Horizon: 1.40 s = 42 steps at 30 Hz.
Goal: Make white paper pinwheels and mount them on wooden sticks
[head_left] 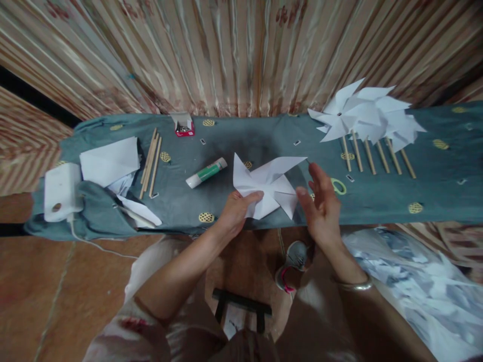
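Over the front part of the table, my left hand (239, 211) grips a white paper pinwheel (268, 190), its thumb pressed on the paper near the middle. The pinwheel's blades are folded in, and no stick is seen on it. Just right of it is my right hand (322, 203), with fingers apart and nothing visible in them; whether a fingertip touches a blade I cannot tell. A glue stick (206, 173) with a green label lies to the left of the pinwheel. Beyond my right hand, a light green ring-shaped handle (338, 186) rests on the cloth.
Several pinwheels on wooden sticks (356, 118) lie at the back right. Loose wooden sticks (151, 163), white paper sheets (110, 162), a small red open box (184, 131) and a white corded device (60, 188) are leftward. A plastic bag (422, 281) stands below right.
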### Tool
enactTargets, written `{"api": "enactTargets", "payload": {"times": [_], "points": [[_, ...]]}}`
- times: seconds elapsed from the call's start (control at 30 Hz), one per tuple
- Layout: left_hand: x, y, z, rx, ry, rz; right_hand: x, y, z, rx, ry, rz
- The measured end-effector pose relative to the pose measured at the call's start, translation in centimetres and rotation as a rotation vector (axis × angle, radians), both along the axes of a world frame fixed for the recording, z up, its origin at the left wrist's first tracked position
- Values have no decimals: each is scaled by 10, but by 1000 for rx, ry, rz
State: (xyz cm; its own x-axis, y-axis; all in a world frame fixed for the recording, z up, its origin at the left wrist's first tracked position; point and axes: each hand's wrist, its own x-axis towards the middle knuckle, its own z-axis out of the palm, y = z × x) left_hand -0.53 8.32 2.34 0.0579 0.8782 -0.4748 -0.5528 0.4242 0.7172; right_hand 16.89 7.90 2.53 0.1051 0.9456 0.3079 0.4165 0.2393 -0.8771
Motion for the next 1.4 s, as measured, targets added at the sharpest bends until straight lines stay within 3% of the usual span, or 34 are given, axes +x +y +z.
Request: {"api": "enactTargets", "payload": {"times": [0.17, 0.43, 0.67, 1.07, 1.4], "points": [[-2, 1, 1, 22, 16, 12, -2, 11, 1, -114, 301, -27], [-4, 3, 4, 82, 19, 20, -22, 18, 2, -355, 530, 120], [-8, 2, 6, 91, 80, 15, -32, 20, 8, -460, 542, 191], [-4, 2, 5, 111, 80, 12, -41, 23, 4, -409, 367, 99], [-8, 6, 5, 99, 132, 47, -47, 28, 0, -385, 424, 113]]}}
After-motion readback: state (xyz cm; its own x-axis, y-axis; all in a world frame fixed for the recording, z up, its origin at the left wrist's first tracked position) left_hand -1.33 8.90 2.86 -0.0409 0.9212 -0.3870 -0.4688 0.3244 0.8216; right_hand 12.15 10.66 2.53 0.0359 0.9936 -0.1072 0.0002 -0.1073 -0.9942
